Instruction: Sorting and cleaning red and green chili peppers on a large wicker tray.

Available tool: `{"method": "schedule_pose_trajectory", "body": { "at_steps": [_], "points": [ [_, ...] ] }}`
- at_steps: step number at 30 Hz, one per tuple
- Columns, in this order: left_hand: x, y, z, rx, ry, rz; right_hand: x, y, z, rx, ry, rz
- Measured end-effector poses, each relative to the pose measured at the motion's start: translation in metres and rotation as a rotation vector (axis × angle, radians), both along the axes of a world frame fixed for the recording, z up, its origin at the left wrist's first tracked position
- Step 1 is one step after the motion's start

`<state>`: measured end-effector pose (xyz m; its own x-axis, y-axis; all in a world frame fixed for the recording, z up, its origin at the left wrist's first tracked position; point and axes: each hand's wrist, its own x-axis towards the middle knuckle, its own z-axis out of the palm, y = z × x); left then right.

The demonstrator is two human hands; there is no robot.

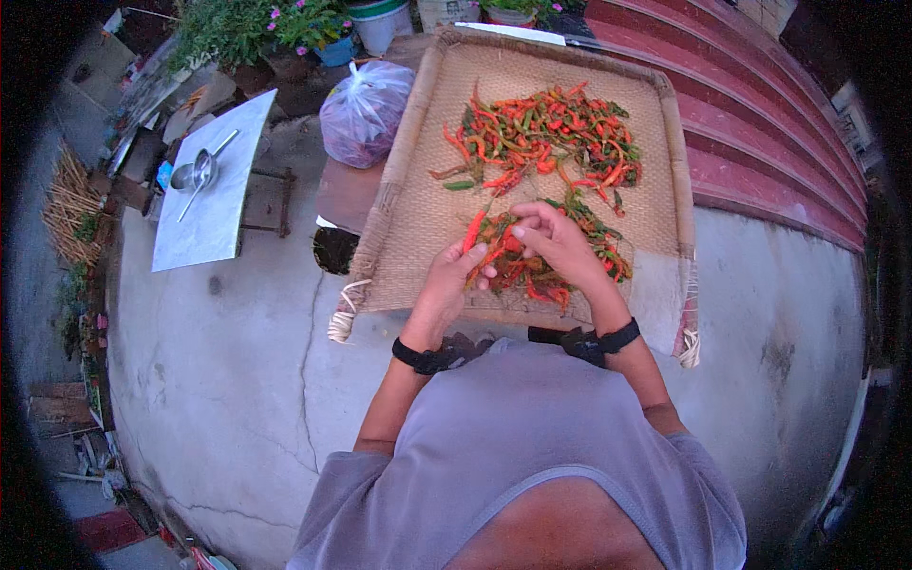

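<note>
A woven winnowing tray (406, 256) with a bound rim lies before me, bearing two heaps of chili peppers. The far heap (548, 135) mixes red, orange and green pods with dried leaves. Over the near heap (548, 285) are both my hands. My left hand (456, 274) grips a long red chili pepper (474, 231), its stem end pointing away from me. Just to the right, my right hand (559, 242) has its fingers curled, thumb close to the fingertips, above red pods. Whether anything is pinched there is hidden. A black strap circles each wrist.
A tied clear plastic bag (367, 114) stands left of the tray. Further left, a white-topped table (221, 214) holds a metal bowl (204, 167) and a ladle (226, 142). Red steps (769, 142) rise at the right. Potted flowers (313, 28) line the back.
</note>
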<state>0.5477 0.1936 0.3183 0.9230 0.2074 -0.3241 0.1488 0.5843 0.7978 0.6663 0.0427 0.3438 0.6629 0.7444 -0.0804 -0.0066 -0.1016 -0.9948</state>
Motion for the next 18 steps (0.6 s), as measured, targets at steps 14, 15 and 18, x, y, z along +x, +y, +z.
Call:
{"method": "schedule_pose_trajectory", "body": {
  "at_steps": [14, 15, 18],
  "points": [
    [0.012, -0.025, -0.007, 0.028, -0.005, -0.107, 0.022, -0.027, -0.017, -0.080, -0.050, 0.010],
    [0.012, -0.028, -0.008, -0.041, 0.001, -0.083, 0.025, -0.031, -0.015, -0.074, 0.030, 0.029],
    [0.015, -0.034, -0.007, -0.184, 0.004, -0.045, 0.029, -0.037, -0.015, -0.026, 0.074, 0.005]
  ]
}}
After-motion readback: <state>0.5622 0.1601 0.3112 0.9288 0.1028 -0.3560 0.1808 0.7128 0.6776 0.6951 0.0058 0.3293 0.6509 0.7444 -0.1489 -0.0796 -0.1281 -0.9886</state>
